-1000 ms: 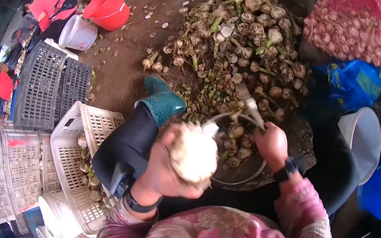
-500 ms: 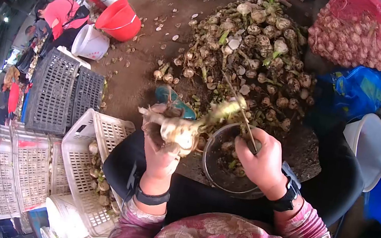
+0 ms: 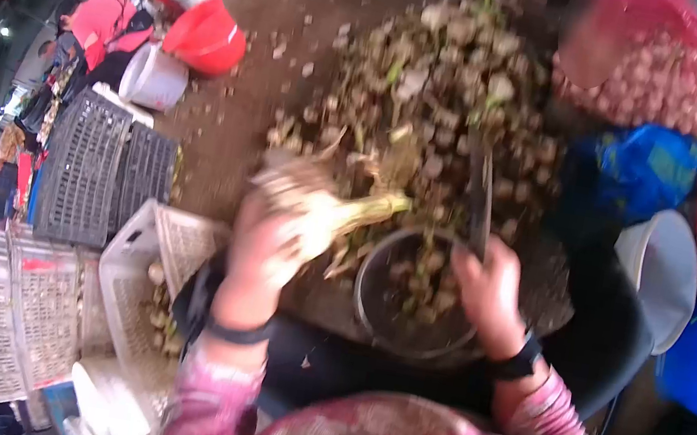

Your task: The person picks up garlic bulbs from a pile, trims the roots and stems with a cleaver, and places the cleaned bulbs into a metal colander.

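My left hand (image 3: 259, 244) is closed round a pale, rooted bulb (image 3: 320, 220), smeared by motion. Its yellowish-green stem (image 3: 376, 209) points right, toward the metal basin (image 3: 363, 305). In my right hand (image 3: 491, 289), closed round its handle, is a knife (image 3: 481, 189) with the blade pointing up and away from me, apart from the bulb. Below the blade and beside my right hand, the basin holds trimmed bits. Beyond both hands lies a large heap of bulbs (image 3: 455, 79) with stems and roots.
A white crate (image 3: 137, 279) with bulbs in it stands at my left, near black crates (image 3: 85, 164). Farther off are a red bucket (image 3: 208, 37) and a white bucket (image 3: 155, 77). At right are a pink net sack (image 3: 659, 71) and a grey-white bucket (image 3: 669, 271).
The knife and stem, close together before, are now apart. My left hand has moved left with the bulb; the blade has swung from pointing up-left to nearly straight away from me.
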Demonstrator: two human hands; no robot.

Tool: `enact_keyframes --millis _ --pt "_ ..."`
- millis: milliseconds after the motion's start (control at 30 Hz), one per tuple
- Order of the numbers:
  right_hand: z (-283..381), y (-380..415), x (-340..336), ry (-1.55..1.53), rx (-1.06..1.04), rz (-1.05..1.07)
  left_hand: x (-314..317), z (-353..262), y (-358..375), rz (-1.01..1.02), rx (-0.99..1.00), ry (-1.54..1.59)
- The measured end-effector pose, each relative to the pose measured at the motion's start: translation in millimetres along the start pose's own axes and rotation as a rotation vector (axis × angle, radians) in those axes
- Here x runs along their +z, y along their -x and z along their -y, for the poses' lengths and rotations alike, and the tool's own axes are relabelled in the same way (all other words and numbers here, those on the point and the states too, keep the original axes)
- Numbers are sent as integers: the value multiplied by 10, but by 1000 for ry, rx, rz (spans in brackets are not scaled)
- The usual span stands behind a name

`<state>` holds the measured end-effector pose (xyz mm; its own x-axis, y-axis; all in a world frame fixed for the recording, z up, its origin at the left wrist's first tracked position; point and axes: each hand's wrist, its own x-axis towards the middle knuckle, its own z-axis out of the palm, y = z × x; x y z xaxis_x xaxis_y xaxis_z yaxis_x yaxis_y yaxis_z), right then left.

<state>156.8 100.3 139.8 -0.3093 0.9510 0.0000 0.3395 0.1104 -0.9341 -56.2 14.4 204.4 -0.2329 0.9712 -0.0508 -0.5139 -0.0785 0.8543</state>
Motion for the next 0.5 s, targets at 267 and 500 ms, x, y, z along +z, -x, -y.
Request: enact_keyframes --millis 267,500 --pt "375 -165 -195 -250 129 18 -891 1362 -928 -333 -148 -843" --pt "152 -164 -41 -520 497 166 -1917 1424 -1657 -775 -628 -429"
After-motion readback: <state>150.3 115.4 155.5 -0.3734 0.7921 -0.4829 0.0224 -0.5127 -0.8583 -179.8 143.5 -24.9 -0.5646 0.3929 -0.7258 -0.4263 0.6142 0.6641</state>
